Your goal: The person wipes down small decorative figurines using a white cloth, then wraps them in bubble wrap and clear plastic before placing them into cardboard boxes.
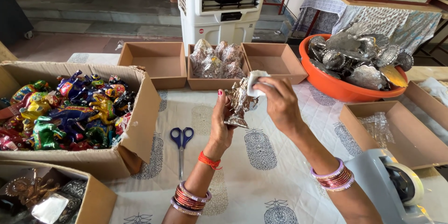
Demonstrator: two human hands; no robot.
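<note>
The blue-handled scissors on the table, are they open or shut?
Shut. The scissors lie flat on the printed cloth with both blades together in one straight line and the two handle loops side by side, apart from both hands.

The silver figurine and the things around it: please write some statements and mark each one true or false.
1. The left hand holds the silver figurine upright above the table. True.
2. The right hand presses a blue sponge on the figurine. False: it presses a small white cloth against it.
3. The blue-handled scissors lie on the printed tablecloth. True.
4. The orange basin holds colourful animal figures. False: it holds silver metal pieces; the colourful figures are in the cardboard box on the left.
5. All three small boxes at the back hold wrapped items. False: only the middle box does.
</note>
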